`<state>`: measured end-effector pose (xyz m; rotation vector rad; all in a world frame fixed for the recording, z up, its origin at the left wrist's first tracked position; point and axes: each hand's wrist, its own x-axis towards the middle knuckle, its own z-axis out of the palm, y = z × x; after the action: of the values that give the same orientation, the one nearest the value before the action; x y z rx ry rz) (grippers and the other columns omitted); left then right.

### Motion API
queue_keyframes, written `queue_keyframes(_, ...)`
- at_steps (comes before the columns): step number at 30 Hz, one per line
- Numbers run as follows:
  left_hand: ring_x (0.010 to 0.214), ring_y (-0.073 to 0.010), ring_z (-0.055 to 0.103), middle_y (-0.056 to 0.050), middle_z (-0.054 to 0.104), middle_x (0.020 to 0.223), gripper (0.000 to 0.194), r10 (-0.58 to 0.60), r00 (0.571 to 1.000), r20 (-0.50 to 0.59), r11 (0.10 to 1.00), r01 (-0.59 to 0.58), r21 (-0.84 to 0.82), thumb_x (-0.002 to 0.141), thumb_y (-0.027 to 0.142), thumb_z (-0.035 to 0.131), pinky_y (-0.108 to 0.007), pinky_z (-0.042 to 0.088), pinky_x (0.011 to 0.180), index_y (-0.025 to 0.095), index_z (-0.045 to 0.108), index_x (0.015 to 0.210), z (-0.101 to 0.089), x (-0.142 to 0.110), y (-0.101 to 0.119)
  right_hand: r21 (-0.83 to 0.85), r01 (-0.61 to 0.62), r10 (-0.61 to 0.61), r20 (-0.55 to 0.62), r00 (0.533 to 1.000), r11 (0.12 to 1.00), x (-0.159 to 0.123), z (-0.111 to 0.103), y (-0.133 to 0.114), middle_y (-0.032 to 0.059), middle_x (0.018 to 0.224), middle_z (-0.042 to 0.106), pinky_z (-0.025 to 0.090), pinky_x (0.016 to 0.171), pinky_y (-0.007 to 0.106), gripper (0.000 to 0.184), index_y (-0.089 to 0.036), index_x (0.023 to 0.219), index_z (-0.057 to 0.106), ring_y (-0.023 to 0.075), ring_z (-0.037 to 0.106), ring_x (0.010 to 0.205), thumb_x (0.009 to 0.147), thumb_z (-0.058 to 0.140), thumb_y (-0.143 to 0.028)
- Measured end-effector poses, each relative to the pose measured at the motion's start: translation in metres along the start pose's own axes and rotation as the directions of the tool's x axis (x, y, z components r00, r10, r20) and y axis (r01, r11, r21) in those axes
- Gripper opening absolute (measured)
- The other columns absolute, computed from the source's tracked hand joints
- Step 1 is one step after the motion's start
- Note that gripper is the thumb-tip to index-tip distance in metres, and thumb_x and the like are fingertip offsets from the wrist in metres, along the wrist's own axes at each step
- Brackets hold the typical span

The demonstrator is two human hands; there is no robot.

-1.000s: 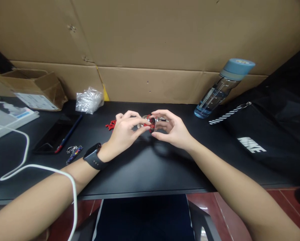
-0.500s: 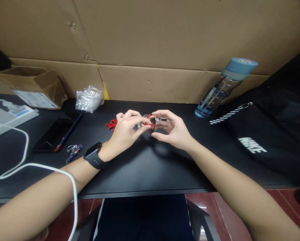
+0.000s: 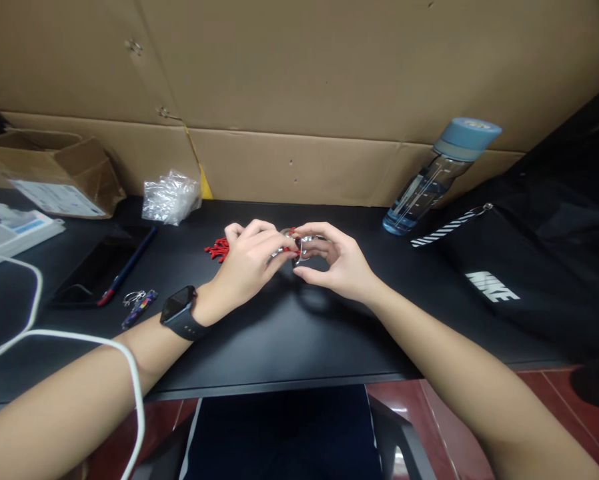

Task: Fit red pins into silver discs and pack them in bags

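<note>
Both of my hands meet over the black desk around a small, round, shiny metal piece (image 3: pixel 302 251) with red cord on it. My left hand (image 3: pixel 254 257), a dark watch (image 3: pixel 179 305) on its wrist, pinches the red cord (image 3: pixel 291 253) between thumb and fingertips. Curved fingers and the thumb of my right hand (image 3: pixel 340 261) hold the metal piece from the right side. A bunch of red knotted cords (image 3: pixel 216 250) lies just left of my left hand, partly covered by it. Fingers hide much of the metal piece, so its exact kind is unclear.
Left on the desk are a phone (image 3: pixel 104 267), a keychain (image 3: pixel 140 309), a crumpled clear plastic bag (image 3: pixel 171 198) and an open cardboard box (image 3: pixel 62 173). A white cable (image 3: pixel 79 337) crosses my left forearm. To the right stand a water bottle (image 3: pixel 429 180) and a black bag (image 3: pixel 529 267).
The whole view has shifted slightly, so things appear a little further left. Both hands keep their hold, and the red cord by the metal piece shows slightly less between my fingers.
</note>
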<state>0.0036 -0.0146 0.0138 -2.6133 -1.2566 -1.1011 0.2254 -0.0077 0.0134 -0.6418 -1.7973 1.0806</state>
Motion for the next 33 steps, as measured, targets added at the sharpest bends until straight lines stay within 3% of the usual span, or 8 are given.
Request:
queue_keyframes(13, 0.102, -0.0266, 0.065, -0.005, 0.078, 0.099, 0.014, 0.024, 1.000, -0.017, 0.999, -0.023, 0.048, 0.104, 0.024, 0.056, -0.046, 0.028, 0.087, 0.024, 0.070, 0.102, 0.003, -0.002, 0.001, -0.166, 0.050, -0.054, -0.018, 0.998, 0.985, -0.001, 0.004, -0.004, 0.0082, 0.126, 0.073, 0.066, 0.097, 0.043, 0.063, -0.026, 0.137, 0.061, 0.0254, 0.076, 0.107, 0.079, 0.087, -0.030)
queue_keyframes(22, 0.106, -0.0256, 0.067, -0.005, 0.077, 0.105, 0.013, -0.136, 0.990, 0.045, 0.982, 0.140, -0.122, 0.098, 0.027, 0.059, -0.043, 0.038, 0.089, 0.025, 0.070, 0.103, -0.002, 0.000, 0.006, -0.136, -0.012, 0.002, -0.073, 0.997, 0.991, 0.000, 0.003, -0.004, 0.0074, 0.119, 0.075, 0.067, 0.096, 0.044, 0.066, -0.026, 0.134, 0.060, 0.0243, 0.078, 0.099, 0.077, 0.090, -0.040)
queue_keyframes(27, 0.123, -0.0294, 0.062, -0.009, 0.069, 0.134, 0.050, 0.046, 0.998, 0.035, 0.986, -0.040, -0.160, 0.085, 0.037, 0.080, -0.043, 0.040, 0.101, 0.026, 0.062, 0.130, -0.005, 0.004, -0.009, -0.038, -0.111, 0.105, -0.131, 0.986, 0.993, 0.002, 0.003, -0.004, 0.0071, 0.117, 0.076, 0.068, 0.090, 0.041, 0.066, -0.027, 0.130, 0.057, 0.0238, 0.079, 0.095, 0.075, 0.091, -0.045)
queue_keyframes(33, 0.126, -0.0309, 0.061, -0.009, 0.073, 0.134, 0.042, 0.062, 0.998, 0.006, 0.993, -0.061, -0.099, 0.092, 0.046, 0.077, -0.045, 0.037, 0.104, 0.028, 0.067, 0.128, -0.002, 0.004, -0.014, 0.008, -0.155, 0.155, -0.071, 0.985, 0.988, 0.003, 0.002, 0.000, 0.0064, 0.112, 0.076, 0.065, 0.088, 0.040, 0.068, -0.027, 0.129, 0.055, 0.0238, 0.079, 0.097, 0.075, 0.091, -0.048)
